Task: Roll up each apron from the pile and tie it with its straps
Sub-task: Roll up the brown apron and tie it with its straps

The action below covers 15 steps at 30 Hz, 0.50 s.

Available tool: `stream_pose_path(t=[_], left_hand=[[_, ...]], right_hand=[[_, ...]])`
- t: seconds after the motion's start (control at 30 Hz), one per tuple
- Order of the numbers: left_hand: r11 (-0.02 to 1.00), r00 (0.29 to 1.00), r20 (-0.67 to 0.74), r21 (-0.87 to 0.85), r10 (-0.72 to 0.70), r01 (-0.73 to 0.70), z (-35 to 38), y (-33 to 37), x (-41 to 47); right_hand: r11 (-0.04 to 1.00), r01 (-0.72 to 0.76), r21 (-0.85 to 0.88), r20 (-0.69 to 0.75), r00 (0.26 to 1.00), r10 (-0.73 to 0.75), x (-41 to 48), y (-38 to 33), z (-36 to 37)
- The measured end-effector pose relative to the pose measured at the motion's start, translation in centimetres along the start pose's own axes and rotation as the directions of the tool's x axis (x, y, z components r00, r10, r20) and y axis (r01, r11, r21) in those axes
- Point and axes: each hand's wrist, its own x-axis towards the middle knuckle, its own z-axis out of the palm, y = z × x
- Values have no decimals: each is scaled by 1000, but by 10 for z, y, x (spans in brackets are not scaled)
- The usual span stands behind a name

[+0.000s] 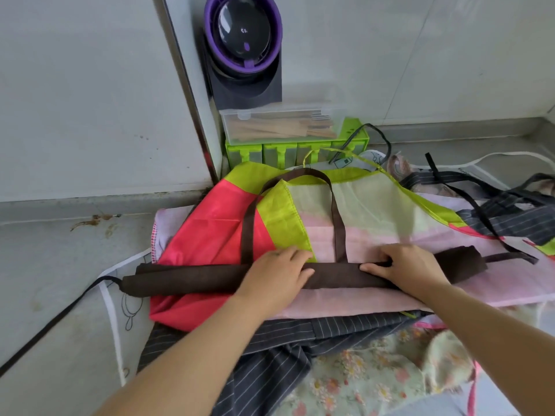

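Observation:
A dark brown apron (186,279) lies rolled into a long tube across the top of the apron pile (345,301). Its neck loop (303,173) stretches away over a red, lime and pink apron (210,229). One brown strap (507,257) trails off the roll's right end. My left hand (277,273) rests on the middle of the roll, fingers curled over it. My right hand (405,267) grips the roll further right, thumb under its front edge.
Striped grey aprons (270,349) and a floral one (360,382) lie underneath and nearer me. Black straps (468,199) sprawl at the right. A green rack (297,148) with a clear box and a purple device (243,46) stand against the wall behind.

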Motion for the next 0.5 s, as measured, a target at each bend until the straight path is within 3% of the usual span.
stream_pose_path(t=[0.1,0.2,0.27,0.37,0.5], left_hand=[[973,958,171,70,-231,222,11,20,10],[929,901,243,174,-361,325,15,26,17],[922,888,265,202,-376,330,18,27,19],[925,888,284,229,-363,304,20,27,17],[925,886,266,127,-380,358,22,26,15]], right_hand=[[999,5,31,46,999,-6,7,5,-1],[996,79,37,72,994,-82,11,15,3],[974,217,65,-23,976,-216,9,20,10],[909,415,21,-280,876,-393,3,24,22],[888,460,-19,-369,822,-434,7,26,29]])
